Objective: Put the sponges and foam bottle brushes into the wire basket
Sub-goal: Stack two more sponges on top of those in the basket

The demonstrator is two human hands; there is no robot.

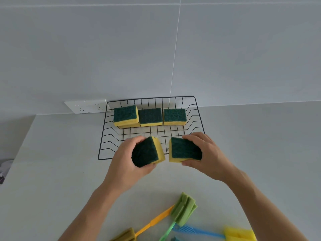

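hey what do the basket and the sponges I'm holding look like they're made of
Wire basket: thin black rods in an open grid, likely coated metal.
Sponges in the left hand and right hand: porous yellow foam under a rough dark green layer, probably abrasive fibre scouring pad.

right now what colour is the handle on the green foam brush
Green, a lighter shade, clearest in the head view: handle, foam brush.

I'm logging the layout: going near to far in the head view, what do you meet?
Foam bottle brushes with coloured plastic handles → left hand and right hand, each holding a green-and-yellow sponge → three sponge stacks in the black wire basket → white wall socket.
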